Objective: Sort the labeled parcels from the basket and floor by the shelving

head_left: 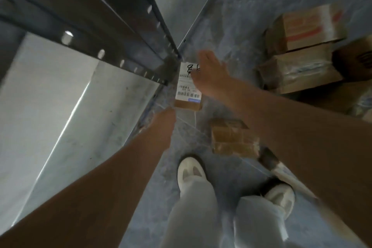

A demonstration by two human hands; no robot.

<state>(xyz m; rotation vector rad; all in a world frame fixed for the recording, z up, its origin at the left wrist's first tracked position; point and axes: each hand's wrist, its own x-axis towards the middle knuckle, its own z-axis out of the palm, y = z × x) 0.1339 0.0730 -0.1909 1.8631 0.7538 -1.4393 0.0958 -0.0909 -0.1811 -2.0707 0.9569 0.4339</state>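
Head view: both hands' fingers clamped on small rectangular cardboard parcel [188, 86], white-labeled.

– What sort of place is this?
– A parcel storeroom: grey metal shelving [112, 32] with slotted uprights stands on a blue-grey floor [237, 16], with taped cardboard boxes [302, 50] stacked beside it and a barcode-labeled parcel [188, 86] by the rack

Your left hand [164, 116] is a blur, fingers unreadable. Your right hand [209, 75] covers the label's corner on the small box [188, 94]. The stacked cartons [306, 50] run off frame, print smeared.
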